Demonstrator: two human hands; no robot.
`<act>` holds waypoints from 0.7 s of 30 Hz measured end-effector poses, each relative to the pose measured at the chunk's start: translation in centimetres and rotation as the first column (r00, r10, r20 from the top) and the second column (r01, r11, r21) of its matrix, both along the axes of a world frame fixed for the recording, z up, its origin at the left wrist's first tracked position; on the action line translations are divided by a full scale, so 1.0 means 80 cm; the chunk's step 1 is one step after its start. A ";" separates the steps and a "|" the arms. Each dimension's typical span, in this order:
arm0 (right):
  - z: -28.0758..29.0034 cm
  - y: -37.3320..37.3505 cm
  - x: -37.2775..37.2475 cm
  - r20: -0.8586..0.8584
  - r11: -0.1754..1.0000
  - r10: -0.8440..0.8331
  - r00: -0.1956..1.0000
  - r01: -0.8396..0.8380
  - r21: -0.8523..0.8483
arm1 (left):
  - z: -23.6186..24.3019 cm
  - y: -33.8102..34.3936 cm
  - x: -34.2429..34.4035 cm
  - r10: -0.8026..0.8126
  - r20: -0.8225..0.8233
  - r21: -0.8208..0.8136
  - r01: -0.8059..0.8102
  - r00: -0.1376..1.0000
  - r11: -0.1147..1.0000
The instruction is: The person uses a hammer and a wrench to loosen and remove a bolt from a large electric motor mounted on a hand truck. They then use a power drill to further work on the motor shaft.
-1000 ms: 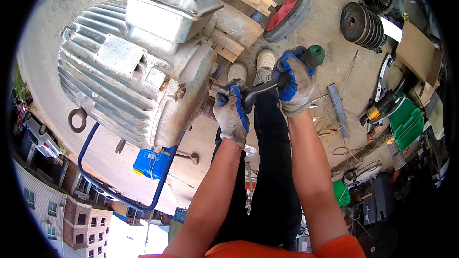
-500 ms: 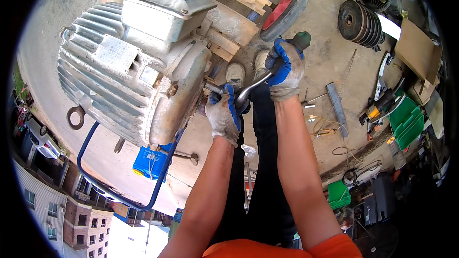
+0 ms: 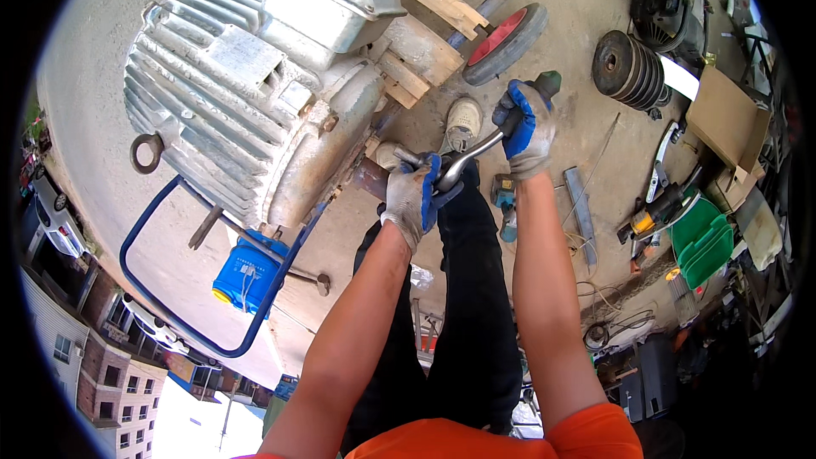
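Observation:
A big silver electric motor (image 3: 229,102) with cooling fins lies at the left. Its rusty shaft (image 3: 371,177) points toward my legs. Just beyond the shaft's end, my left hand (image 3: 411,195), in a grey and blue work glove, is closed around the metal end of a bent steel tool (image 3: 476,153). My right hand (image 3: 529,129), gloved alike, grips the tool's dark handle, whose green end sticks out past the fingers. The tool slants up to the right between both hands. Its exact kind is hidden by the gloves.
The motor rests on wood planks (image 3: 416,42) over a blue-framed cart (image 3: 127,246) with a red-hubbed wheel (image 3: 508,42). A hammer (image 3: 319,282) and blue jug (image 3: 246,272) are below it. Right lie a grooved pulley (image 3: 629,64), a cardboard box (image 3: 727,115), a green bin (image 3: 704,242) and a teal power tool (image 3: 505,204).
My view has shifted, so the motor sits further right and the teal power tool shows. Both hands still hold the bent tool; the left one now appears further from the motor's end.

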State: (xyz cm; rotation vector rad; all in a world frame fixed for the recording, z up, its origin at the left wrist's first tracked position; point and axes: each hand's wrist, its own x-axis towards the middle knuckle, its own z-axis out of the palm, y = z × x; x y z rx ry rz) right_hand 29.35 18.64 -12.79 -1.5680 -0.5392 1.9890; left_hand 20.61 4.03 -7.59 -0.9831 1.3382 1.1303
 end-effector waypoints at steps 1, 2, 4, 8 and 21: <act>0.029 -0.002 0.015 0.008 0.999 0.030 1.000 -0.030 0.035 | 0.016 -0.009 0.016 0.001 0.029 0.054 -0.003 1.000 0.999; 0.057 -0.009 0.028 0.028 0.998 0.046 0.999 -0.047 0.042 | 0.031 -0.021 0.029 0.021 0.048 0.039 -0.023 0.999 0.999; 0.107 -0.038 0.051 0.003 0.999 0.036 0.999 -0.037 0.035 | 0.067 -0.063 0.049 -0.031 -0.068 0.153 0.041 0.997 0.987; 0.153 -0.116 0.058 0.128 0.905 0.395 0.910 -0.409 0.115 | 0.064 -0.137 0.021 -0.019 -0.225 0.240 0.075 0.974 0.968; 0.205 -0.219 0.007 0.350 0.520 0.467 0.812 -0.573 0.634 | 0.011 -0.167 -0.028 0.195 -0.263 0.605 0.004 0.945 0.796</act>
